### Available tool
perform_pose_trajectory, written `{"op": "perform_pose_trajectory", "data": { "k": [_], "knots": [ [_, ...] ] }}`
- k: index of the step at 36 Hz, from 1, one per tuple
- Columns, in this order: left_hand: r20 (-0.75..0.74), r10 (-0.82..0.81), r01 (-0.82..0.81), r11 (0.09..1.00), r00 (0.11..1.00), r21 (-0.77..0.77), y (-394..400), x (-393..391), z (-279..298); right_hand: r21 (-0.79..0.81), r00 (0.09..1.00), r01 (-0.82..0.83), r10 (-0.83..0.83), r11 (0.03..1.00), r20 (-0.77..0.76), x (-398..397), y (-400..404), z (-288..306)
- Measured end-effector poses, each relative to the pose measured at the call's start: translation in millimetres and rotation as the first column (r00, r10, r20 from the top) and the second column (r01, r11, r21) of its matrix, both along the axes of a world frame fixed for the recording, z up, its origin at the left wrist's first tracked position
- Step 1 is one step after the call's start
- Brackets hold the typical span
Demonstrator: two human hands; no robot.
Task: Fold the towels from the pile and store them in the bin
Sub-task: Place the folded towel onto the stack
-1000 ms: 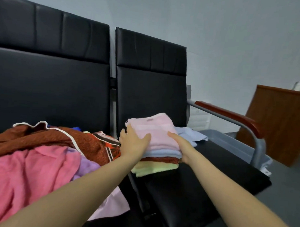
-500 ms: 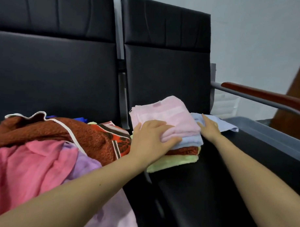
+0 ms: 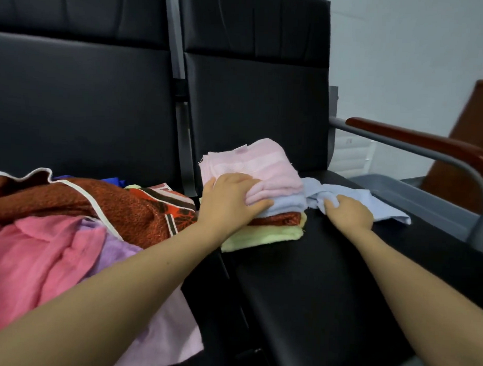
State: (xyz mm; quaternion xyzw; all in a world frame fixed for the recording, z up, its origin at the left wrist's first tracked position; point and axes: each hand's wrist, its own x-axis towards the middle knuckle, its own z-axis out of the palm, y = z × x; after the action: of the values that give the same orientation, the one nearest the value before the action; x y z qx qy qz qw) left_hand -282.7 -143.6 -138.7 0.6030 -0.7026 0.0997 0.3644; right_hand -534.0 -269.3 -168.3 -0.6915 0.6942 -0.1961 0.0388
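While unfolded towels [image 3: 55,231] lie heaped on the seat at lower left of the frame, the left hand [image 3: 228,201] at centre rests with fingers spread on a folded stack [image 3: 261,200], pink on top, on the right seat. Just right, the right hand [image 3: 348,214] curls its fingers into a loose blue towel [image 3: 371,198]. A grey bin [image 3: 415,194] shows at far right. Soft, light cloth likely sags; grip the stack from beneath.
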Motion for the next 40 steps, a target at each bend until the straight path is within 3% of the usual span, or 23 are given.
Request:
{"op": "perform_pose_trajectory", "data": {
  "k": [5,7,10,13,15,17,20,23,25,29,30,32,34,37,40],
  "knots": [
    [0.032,0.022,-0.022,0.999,0.999,0.024,-24,0,3,-0.006,0.997,0.082,-0.082,0.997,0.002,-2,25,-9],
    [0.042,0.024,-0.026,0.998,0.999,0.061,-31,-1,8,0.021,0.977,0.183,-0.184,0.983,0.108,-2,36,-9],
    [0.025,0.059,-0.061,0.991,0.998,0.123,-36,-1,17,0.041,0.888,0.342,-0.337,0.939,0.312,-9,53,4],
    [0.014,0.057,-0.059,0.98,0.998,0.19,-36,-3,20,0.163,0.797,0.49,-0.516,0.857,0.316,-23,60,22],
    [-0.003,0.037,-0.035,0.98,0.999,0.195,-30,-7,23,0.22,0.762,0.459,-0.508,0.861,0.402,-30,56,25],
    [0.049,0.016,-0.027,0.976,0.999,0.217,-24,-12,27,0.244,0.847,0.399,-0.457,0.884,0.272,-33,57,28],
    [0.055,-0.071,0.057,0.975,0.996,0.214,-18,-22,36,0.05,0.947,0.205,-0.211,0.977,0.243,-37,51,27],
    [0.06,-0.203,0.192,0.971,0.977,0.144,-21,-35,36,-0.166,0.972,0.154,-0.119,0.974,0.204,-28,43,39],
    [0.155,-0.213,0.187,0.968,0.965,0.167,-26,-43,30,-0.125,0.974,0.025,0.003,0.992,0.227,-16,31,46],
    [0.322,-0.116,0.065,0.984,0.94,0.166,-42,-47,16,0.159,0.981,-0.181,0.165,0.971,0.106,-3,18,30],
    [0.318,-0.087,0.041,0.988,0.944,0.147,-45,-47,14,0.162,0.984,-0.17,0.16,0.972,0.073,-4,17,24],
    [0.305,-0.041,0.004,0.992,0.952,0.123,-53,-46,12,0.06,0.984,-0.107,0.097,0.992,0.151,-6,16,17],
    [0.308,-0.006,-0.028,0.994,0.951,0.106,-59,-43,10,0.026,0.94,0.056,-0.061,0.998,0.336,-9,18,18],
    [0.297,0.039,-0.074,0.991,0.954,0.107,-69,-38,11,0.004,0.717,0.336,-0.258,0.942,0.648,-15,22,17],
    [0.308,0.075,-0.121,0.984,0.948,0.132,-78,-39,11,-0.019,0.609,0.455,-0.296,0.89,0.736,-14,34,13]
  ]
}}
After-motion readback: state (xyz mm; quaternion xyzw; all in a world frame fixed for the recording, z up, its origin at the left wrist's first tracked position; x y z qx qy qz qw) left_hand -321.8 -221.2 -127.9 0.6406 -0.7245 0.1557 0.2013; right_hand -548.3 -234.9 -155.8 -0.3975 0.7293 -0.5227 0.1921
